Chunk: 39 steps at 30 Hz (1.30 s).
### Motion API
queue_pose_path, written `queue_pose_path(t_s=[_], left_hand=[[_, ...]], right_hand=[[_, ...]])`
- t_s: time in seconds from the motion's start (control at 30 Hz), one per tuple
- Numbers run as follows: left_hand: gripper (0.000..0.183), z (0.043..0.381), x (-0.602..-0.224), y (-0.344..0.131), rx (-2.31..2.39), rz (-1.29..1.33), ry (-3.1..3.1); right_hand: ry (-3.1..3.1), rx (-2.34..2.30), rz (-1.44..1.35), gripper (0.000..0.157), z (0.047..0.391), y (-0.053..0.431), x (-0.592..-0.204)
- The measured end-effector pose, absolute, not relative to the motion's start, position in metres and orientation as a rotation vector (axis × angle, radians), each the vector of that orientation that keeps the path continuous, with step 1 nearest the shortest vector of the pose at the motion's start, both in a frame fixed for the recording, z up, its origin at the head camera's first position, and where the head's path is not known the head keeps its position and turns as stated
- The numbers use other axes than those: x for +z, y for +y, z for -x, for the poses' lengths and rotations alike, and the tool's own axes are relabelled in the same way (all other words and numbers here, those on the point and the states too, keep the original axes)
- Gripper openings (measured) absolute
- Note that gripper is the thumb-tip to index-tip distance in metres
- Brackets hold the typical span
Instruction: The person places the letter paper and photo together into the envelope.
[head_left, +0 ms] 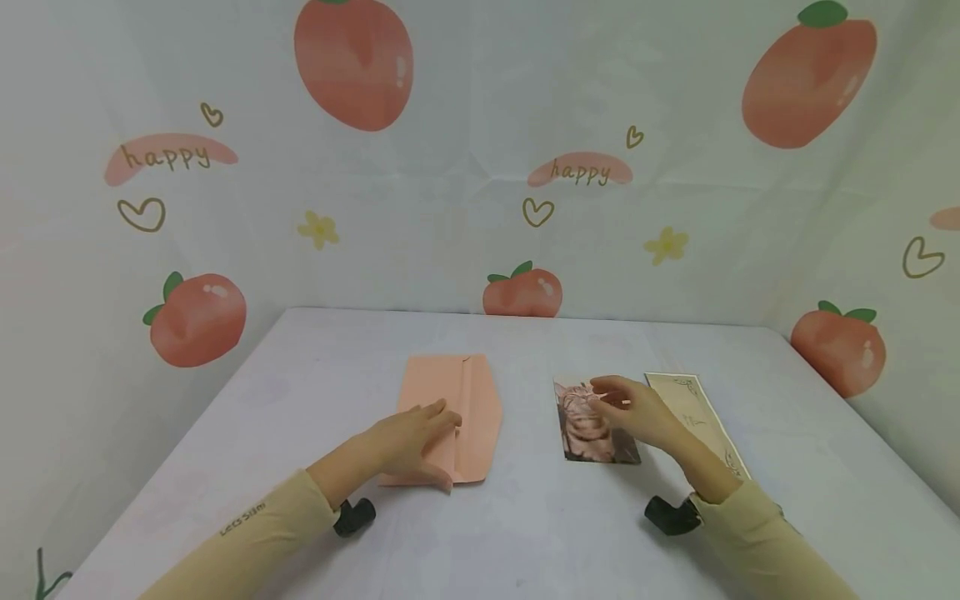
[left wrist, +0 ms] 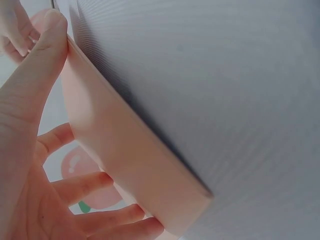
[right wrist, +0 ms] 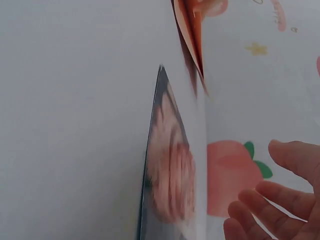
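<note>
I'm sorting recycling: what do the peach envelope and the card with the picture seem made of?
Peach envelope: probably matte paper, judging by its thin creased flap and shineless surface. Picture card: likely printed cardstock or photo paper, given its detailed image and thin, straight edge; its gloss is unclear.

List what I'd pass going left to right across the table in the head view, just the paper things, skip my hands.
Peach envelope, picture card, cream card with ornate corners.
</note>
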State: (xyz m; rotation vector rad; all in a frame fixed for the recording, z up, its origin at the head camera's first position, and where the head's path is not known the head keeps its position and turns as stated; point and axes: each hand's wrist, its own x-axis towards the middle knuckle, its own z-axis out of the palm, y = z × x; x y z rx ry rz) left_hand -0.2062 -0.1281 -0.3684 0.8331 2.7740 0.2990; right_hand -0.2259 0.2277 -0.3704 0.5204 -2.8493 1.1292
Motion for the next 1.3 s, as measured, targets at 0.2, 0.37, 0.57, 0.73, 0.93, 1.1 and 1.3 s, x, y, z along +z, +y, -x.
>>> queue_pose_path(t_s=[0.2, 0.37, 0.57, 0.73, 0.93, 1.1, 1.3], left_hand=[[0.081, 0.206, -0.369, -0.128, 0.298, -0.85, 2.778], [0.081, 0.206, -0.368, -0.128, 0.294, -0.852, 2.775], [0.082, 0.207, -0.369, -0.128, 0.291, -0.865, 2.776], [0.082, 0.207, -0.369, -0.128, 0.284, -0.86, 2.782], [0.081, 0.205, -0.369, -0.129, 0.291, -0.872, 2.782], [0.08, 0.204, -0.368, -0.129, 0.288, -0.873, 2.782], [0.081, 0.204, -0.366, -0.128, 0.282, -0.876, 2.786]], right_hand=[[-2.886, 1.063, -0.347, 0.04, 0.224, 0.238, -0.37], [-2.931, 1.078, -0.223, 0.042, 0.225, 0.245, -0.373], [-2.964, 1.107, -0.134, 0.046, 0.227, 0.252, -0.377], [-2.989, 1.177, -0.078, 0.047, 0.229, 0.254, -0.378], [-3.026, 1.246, -0.01, 0.048, 0.232, 0.256, -0.382], [-3.042, 1.231, -0.011, 0.048, 0.235, 0.257, -0.385], [-3.054, 1.212, -0.001, 0.048, 0.238, 0.257, -0.387]])
